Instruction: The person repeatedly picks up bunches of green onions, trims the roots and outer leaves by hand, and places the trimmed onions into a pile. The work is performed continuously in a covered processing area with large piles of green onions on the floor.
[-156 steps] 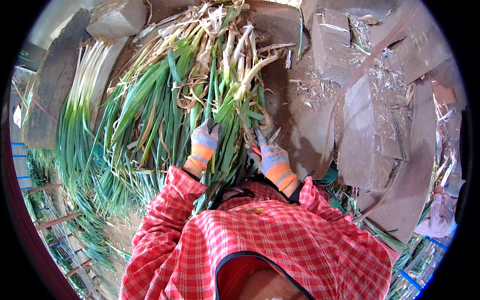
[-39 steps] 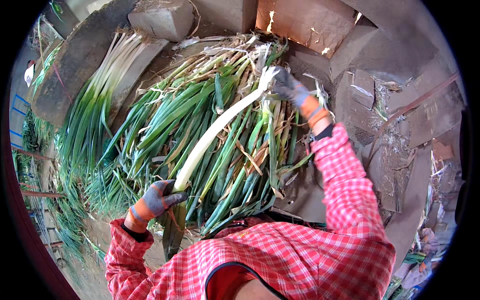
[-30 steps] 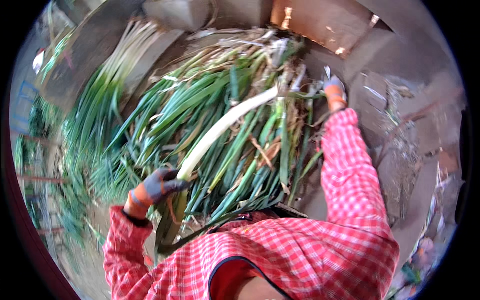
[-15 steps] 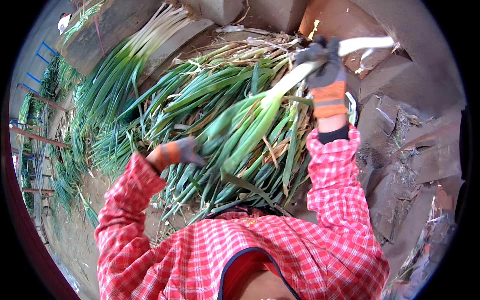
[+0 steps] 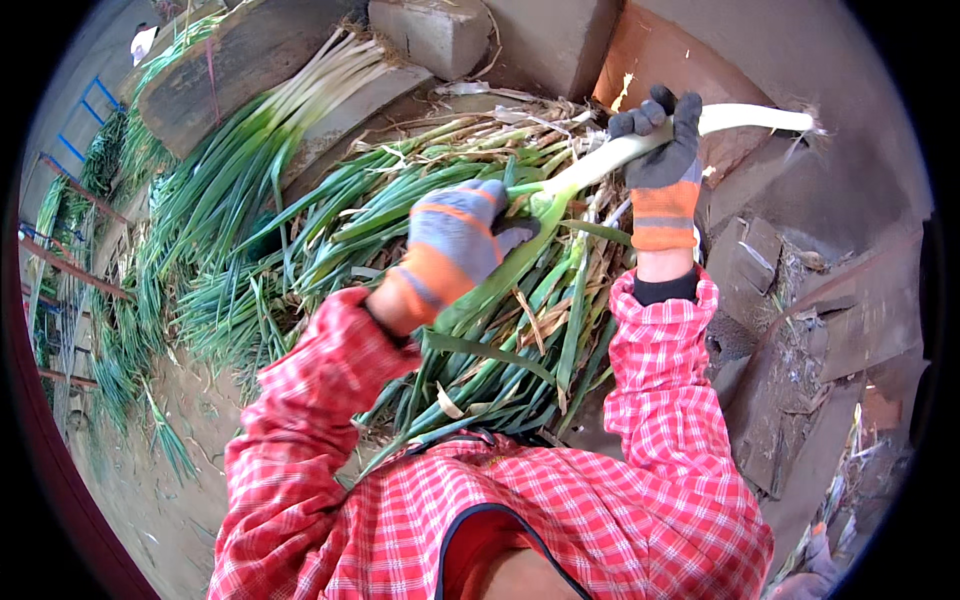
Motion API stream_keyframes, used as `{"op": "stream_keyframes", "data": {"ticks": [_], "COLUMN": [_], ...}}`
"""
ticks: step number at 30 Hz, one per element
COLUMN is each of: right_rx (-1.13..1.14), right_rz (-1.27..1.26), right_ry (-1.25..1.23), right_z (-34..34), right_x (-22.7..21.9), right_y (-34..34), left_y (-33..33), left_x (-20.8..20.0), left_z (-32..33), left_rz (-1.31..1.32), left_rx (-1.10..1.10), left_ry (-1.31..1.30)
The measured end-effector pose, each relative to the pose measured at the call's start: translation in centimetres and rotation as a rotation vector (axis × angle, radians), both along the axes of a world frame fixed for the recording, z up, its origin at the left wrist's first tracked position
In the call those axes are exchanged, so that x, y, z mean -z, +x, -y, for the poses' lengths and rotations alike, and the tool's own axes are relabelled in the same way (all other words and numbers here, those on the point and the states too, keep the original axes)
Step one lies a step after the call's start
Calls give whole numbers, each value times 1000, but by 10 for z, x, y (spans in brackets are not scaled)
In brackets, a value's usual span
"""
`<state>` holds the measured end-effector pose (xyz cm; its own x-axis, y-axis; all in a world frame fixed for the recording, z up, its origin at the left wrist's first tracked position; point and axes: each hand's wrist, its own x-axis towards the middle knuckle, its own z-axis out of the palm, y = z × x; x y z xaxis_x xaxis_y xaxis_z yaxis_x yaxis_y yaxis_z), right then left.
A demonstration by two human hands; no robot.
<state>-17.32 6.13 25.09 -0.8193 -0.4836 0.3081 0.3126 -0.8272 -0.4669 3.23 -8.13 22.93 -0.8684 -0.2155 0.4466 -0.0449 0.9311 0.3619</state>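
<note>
One long leek (image 5: 640, 145) was gripped above the leek pile (image 5: 420, 230): right hand (image 5: 662, 150) closed on its stiff white shank, left hand (image 5: 455, 240) closed on its limp, likely slippery leaves.

Your one view: a head-worn fisheye, looking down.
It sits close above your gloved left hand (image 5: 455, 245) and right hand (image 5: 662, 150), facing the leek pile (image 5: 400, 220); edges bend at the rim.

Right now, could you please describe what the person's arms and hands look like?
Both arms wear long sleeves of red-and-white checked cloth. The left hand has a grey knit glove with an orange band and cuff; the right hand has a dark grey glove with an orange cuff, and a dark undersleeve shows at that wrist.
</note>
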Motion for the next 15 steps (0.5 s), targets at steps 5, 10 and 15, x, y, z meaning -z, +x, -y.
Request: {"op": "stream_keyframes", "data": {"ticks": [5, 10, 15], "right_rx": [51, 109, 95], "right_rz": [-59, 29, 100], "right_ry": [-1, -12, -63], "right_z": [-8, -50, -109], "right_x": [-7, 9, 50], "right_y": [19, -5, -59], "left_y": [-19, 40, 259], "left_x": [41, 79, 130], "left_z": [13, 65, 202], "left_rz": [-42, -35, 1279], "left_rx": [123, -2, -341], "left_ry": [261, 349, -366]}}
